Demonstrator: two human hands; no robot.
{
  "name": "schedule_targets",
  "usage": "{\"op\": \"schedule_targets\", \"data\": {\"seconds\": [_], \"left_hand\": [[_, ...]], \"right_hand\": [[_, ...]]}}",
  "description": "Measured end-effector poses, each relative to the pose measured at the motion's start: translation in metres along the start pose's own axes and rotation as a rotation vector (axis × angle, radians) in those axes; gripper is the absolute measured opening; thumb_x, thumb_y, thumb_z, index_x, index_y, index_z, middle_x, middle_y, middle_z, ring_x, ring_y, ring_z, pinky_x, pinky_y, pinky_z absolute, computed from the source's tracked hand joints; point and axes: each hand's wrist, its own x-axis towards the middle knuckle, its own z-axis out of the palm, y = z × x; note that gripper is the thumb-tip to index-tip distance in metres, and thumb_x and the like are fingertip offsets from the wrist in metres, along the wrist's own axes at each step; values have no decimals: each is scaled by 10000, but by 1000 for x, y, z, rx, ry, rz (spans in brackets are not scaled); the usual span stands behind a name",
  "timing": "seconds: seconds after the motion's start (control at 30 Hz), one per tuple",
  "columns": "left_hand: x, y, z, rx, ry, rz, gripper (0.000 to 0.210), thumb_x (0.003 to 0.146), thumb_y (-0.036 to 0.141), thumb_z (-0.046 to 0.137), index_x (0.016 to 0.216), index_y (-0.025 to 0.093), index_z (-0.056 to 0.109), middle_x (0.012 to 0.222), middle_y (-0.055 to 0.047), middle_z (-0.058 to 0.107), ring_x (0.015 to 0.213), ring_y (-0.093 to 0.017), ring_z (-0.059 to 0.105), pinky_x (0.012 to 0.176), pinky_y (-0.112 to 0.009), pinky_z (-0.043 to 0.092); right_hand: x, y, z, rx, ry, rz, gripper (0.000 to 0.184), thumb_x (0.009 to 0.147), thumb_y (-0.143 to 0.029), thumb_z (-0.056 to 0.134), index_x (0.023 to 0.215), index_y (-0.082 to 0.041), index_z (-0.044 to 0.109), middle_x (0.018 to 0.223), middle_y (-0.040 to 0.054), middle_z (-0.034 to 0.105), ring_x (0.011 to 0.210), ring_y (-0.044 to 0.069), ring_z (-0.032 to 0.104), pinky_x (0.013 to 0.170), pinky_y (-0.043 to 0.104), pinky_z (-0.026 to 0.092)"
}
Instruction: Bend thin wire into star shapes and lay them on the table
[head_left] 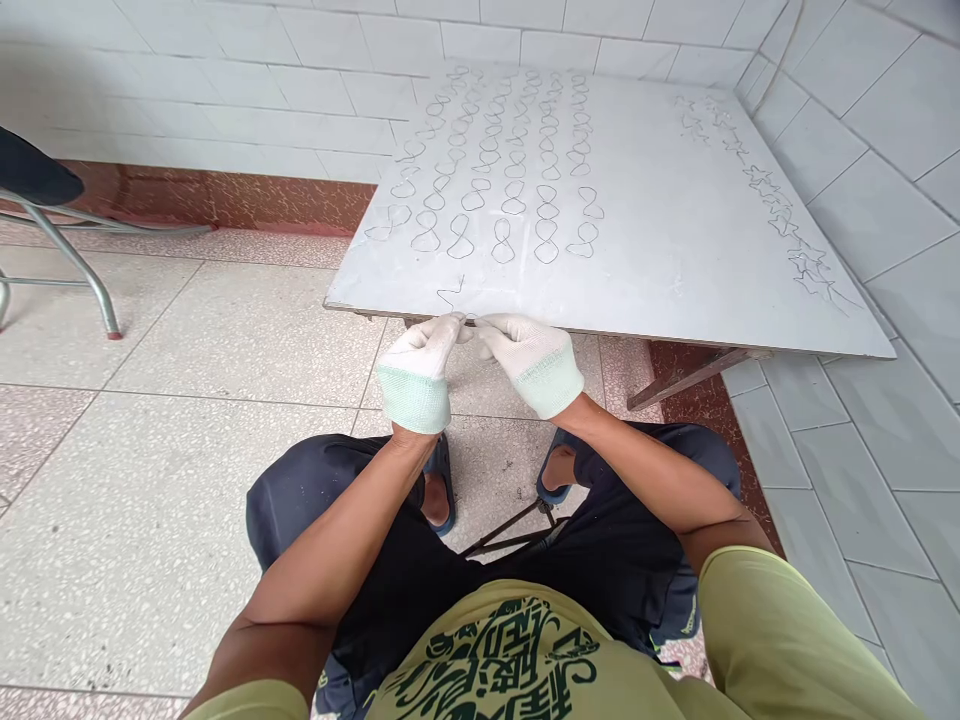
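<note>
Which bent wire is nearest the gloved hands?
The open zigzag wire at the near edge of the table, reaching the fingers of the left hand. The looped wires lie farther off in rows, and the star-shaped wires along the right side.

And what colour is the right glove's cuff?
The cuff is pale green, clearest in the head view.

A thin, dark wire (450, 291), its free end bent into a sharp zigzag, is pinched at the fingertips of a gloved left hand (421, 350) and right hand (525, 350). The angled end points away from the person, over the near edge of a pale board (660, 220); contact with the surface is unclear.
</note>
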Motion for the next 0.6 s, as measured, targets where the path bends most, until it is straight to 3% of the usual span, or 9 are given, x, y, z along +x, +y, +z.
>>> {"op": "schedule_targets", "data": {"seconds": [0.13, 0.37, 0.6], "left_hand": [[5, -2, -2, -19, -36, -32, 318, 919, 548, 918, 855, 248, 834, 932, -70, 876, 1061, -293, 842, 1188, -503, 603], [11, 5, -4, -25, -143, -47, 398, 900, 579, 940, 771, 226, 812, 874, -73, 843, 995, -262, 827, 1112, -452, 612], [7, 8, 0, -128, -143, -153, 481, 810, 624, 1015, 683, 234, 764, 784, -69, 792, 983, -283, 822, 995, -451, 644]], "right_hand": [[-3, -5, -1, 237, 8, 90, 246, 1084, -396, 745, 971, -240, 899, 854, -13, 856, 831, 172, 788, 905, 323, 646], [-5, -14, -7, 203, -35, 164, 263, 1085, -356, 726, 921, -231, 889, 685, -28, 790, 692, 160, 744, 771, 294, 623], [-7, -19, -9, 256, -72, 165, 343, 1064, -391, 743, 772, -242, 846, 565, -37, 699, 604, 156, 669, 699, 293, 576]]}}
